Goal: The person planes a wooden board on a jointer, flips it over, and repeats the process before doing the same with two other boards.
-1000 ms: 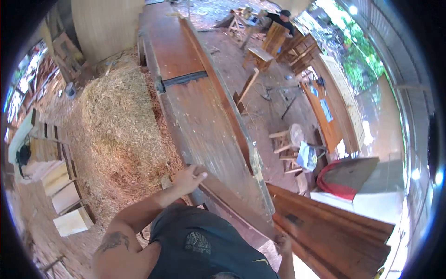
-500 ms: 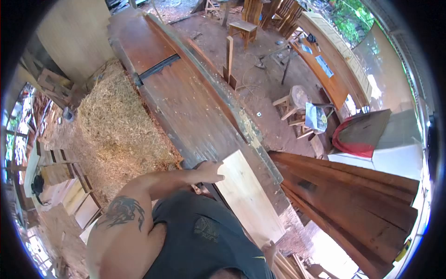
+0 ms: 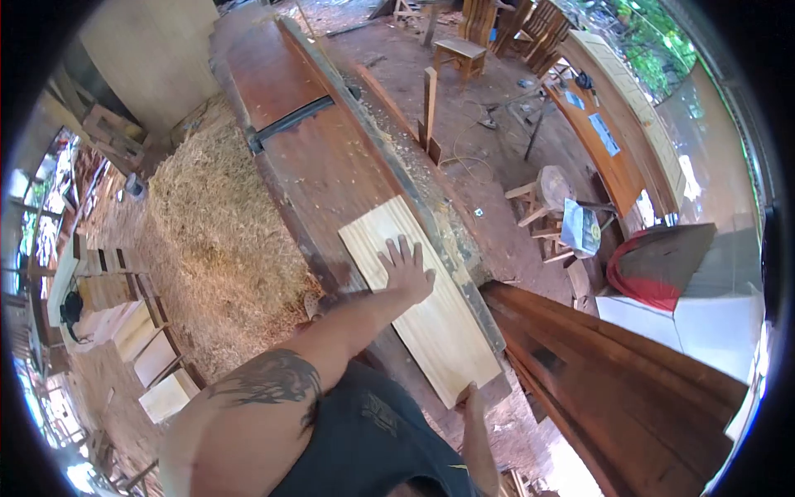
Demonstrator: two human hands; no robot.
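Note:
A pale wooden board (image 3: 439,331) lies lengthwise on the long, dark red-brown workbench (image 3: 323,170). My left hand (image 3: 406,269) rests flat on the board's upper part, fingers spread, holding nothing. At the board's near end, my right hand (image 3: 472,402) grips the edge; one digit shows at the rim and the other fingers are mostly hidden. A dark strip (image 3: 291,122) crosses the bench farther up.
Shavings (image 3: 224,224) are heaped left of the bench. Pale boards (image 3: 137,331) are stacked at the left. Dark planks (image 3: 613,381) lie at the right, with a round-topped stool (image 3: 553,187) beyond. An upright post (image 3: 428,108) stands past the bench.
The pale board has moved up and left along the bench. My left hand has gone from the board's upper left corner to lying spread on its face. My right hand stays at the near end.

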